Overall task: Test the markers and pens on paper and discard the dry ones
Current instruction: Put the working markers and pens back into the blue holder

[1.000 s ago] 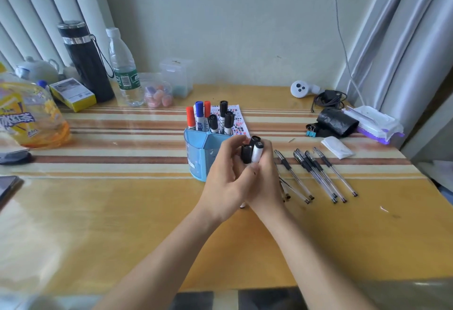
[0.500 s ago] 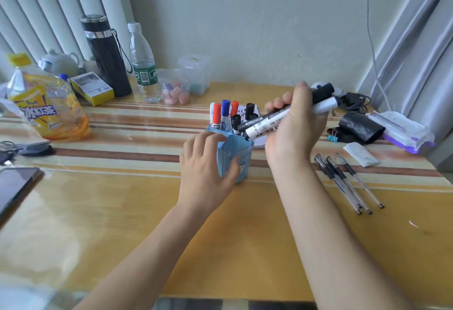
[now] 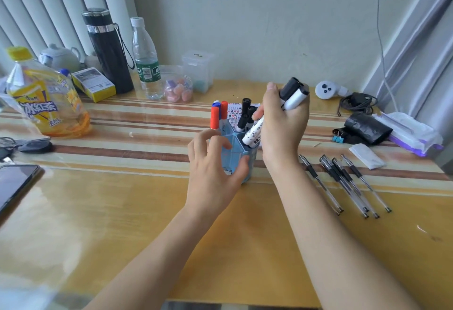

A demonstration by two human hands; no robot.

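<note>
A blue plastic pen holder (image 3: 235, 160) stands mid-table with red, blue and black markers (image 3: 219, 116) upright in its far cells. My left hand (image 3: 213, 170) curls around the holder's near left side, fingers touching it. My right hand (image 3: 284, 123) is closed on a bundle of white markers with black caps (image 3: 255, 133), tilted, lower ends dipping into the holder's right cell. Several clear gel pens (image 3: 343, 182) lie side by side on the table to the right. A printed sheet of paper (image 3: 234, 111) lies behind the holder, mostly hidden.
Along the back stand a yellow tea bottle (image 3: 49, 104), a black flask (image 3: 107, 50), a water bottle (image 3: 145, 59) and small clear boxes (image 3: 198, 69). A phone (image 3: 12, 182) and keys (image 3: 27, 145) lie at left. A black pouch (image 3: 367, 128), binder clip and cable sit right.
My right hand has lowered the marker bundle from above the holder so its ends now dip into the right cell. My left hand stays on the holder.
</note>
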